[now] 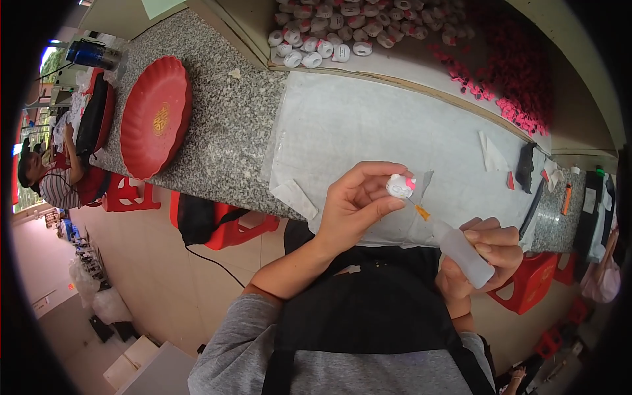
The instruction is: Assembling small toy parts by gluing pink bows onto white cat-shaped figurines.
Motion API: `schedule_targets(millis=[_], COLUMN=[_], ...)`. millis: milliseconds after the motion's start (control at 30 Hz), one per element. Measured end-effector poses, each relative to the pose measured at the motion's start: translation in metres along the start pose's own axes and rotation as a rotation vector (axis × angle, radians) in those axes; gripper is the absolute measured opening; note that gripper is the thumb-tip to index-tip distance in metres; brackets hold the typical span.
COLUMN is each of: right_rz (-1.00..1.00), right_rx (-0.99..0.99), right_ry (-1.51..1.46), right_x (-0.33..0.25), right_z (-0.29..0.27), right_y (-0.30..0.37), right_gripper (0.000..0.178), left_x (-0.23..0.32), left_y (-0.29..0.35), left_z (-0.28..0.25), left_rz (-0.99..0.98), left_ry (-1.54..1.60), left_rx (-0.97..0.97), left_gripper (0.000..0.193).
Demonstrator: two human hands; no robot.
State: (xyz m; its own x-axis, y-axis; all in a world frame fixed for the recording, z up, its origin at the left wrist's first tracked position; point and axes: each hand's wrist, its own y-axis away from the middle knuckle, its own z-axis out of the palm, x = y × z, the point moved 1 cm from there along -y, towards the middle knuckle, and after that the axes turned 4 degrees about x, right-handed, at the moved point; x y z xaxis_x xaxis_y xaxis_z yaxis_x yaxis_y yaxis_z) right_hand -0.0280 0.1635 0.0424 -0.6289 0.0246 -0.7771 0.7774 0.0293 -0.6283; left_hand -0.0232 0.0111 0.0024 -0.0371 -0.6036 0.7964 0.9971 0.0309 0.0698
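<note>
The left grip (pixel 355 203) holds a white piece (pixel 397 187), right grip (pixel 498 248) a bottle (pixel 465 255). I see open paper (pixel 368 125) reaching a wood edge (pixel 408 85) at twelve o'clock.

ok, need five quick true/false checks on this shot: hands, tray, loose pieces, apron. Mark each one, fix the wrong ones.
1. The left hand holds a small white piece with a pink patch. True.
2. The right hand grips a pair of scissors. False: it holds a pale bottle with an orange tip.
3. The scalloped tray sits to the right of the white sheet. False: it is to the left, on the speckled counter.
4. Pink pieces lie to the right of the heap of white pieces. True.
5. The apron is yellow. False: it is black.
</note>
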Motion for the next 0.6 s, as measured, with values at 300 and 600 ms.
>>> schedule_targets(millis=[300,600], right_rz=[-0.027,-0.029], right_rx=[0.045,0.001], right_ry=[-0.025,-0.039], right_x=[0.0001,-0.0016], right_z=[0.0026,0.0014], right_y=[0.0029,0.0013], right_gripper=[0.037,0.036], left_x=[-0.0007,0.0004], left_y=[0.0026,0.0039], left_z=[-0.0024,0.0014], left_rz=[-0.041,-0.048], left_ry=[0.002,-0.007], left_rx=[-0.005,-0.025], left_gripper=[0.033,0.033])
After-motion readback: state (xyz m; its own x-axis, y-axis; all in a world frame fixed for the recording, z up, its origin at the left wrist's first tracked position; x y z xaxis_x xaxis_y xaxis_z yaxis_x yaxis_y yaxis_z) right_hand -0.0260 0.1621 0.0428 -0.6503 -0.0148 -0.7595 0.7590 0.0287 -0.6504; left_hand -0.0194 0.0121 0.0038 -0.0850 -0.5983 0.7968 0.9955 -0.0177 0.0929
